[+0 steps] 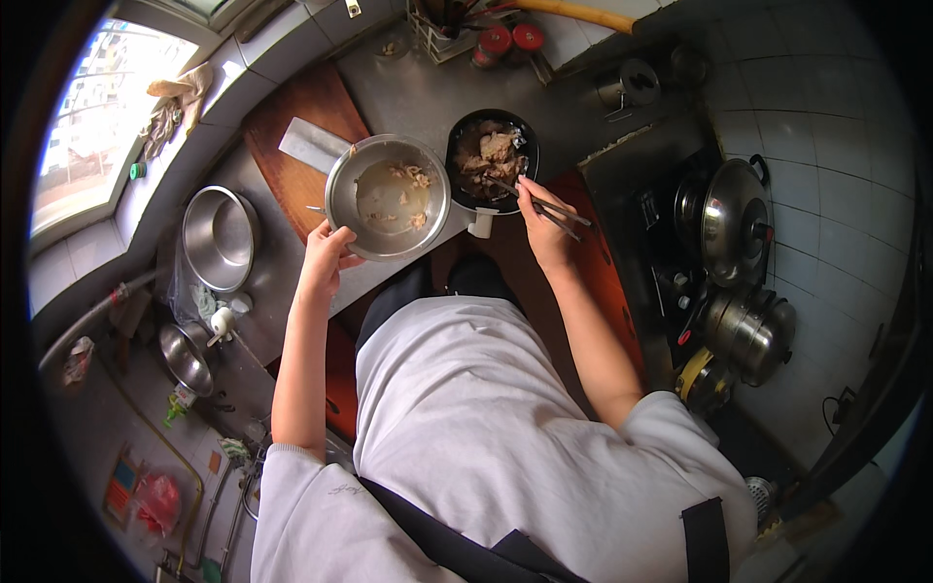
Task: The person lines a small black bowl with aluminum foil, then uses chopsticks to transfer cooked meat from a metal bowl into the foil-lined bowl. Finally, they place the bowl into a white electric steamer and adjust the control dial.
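Note:
My left hand [328, 251] grips the near rim of a steel bowl [339, 193]. Cloudy liquid and small scraps of meat [415, 175] lie in its bottom. To the right of the bowl is a black pot [536, 157] with a white handle [481, 223], holding browned chunks of meat [498, 147]. My right hand [543, 218] holds a pair of dark chopsticks [561, 210] over the pot's near right edge. Their tips reach in among the meat. Behind the bowl, a cleaver [312, 146] with a broad metal blade rests on a wooden cutting board [291, 95].
An empty steel basin [233, 237] stands left on the metal counter [408, 87]. Red-lidded jars [496, 41] and a utensil rack stand at the back. On the right are a stove [674, 270], a lidded wok [736, 222] and a steel pot [751, 328]. A window [95, 109] is at the left.

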Tool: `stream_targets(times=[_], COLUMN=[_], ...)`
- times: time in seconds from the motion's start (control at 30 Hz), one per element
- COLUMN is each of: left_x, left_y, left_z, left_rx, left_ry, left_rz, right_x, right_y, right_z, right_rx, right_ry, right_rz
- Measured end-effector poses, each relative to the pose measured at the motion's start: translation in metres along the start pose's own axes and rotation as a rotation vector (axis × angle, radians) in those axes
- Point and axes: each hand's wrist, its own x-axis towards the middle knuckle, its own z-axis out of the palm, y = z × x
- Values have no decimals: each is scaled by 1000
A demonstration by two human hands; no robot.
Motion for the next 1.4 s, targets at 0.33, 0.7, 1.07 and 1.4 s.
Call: stream_targets(times=[0.33, 0.7, 1.07, 1.4], left_x=[-12, -17, -22, -12], left_y=[7, 19, 24, 12], left_z=[9, 23, 32, 21], left_rx=[-20, 68, 91, 79], left_ry=[-23, -51, -41, -19], left_rz=[38, 57, 52, 31], right_x=[3, -3, -9, 5], right_y=[-94, -121, -115, -122], right_z=[-40, -10, -5, -31], right_rx=[14, 137, 82, 143], right_ry=[37, -371, -397, -201], right_rz=[-86, -220, -380, -302])
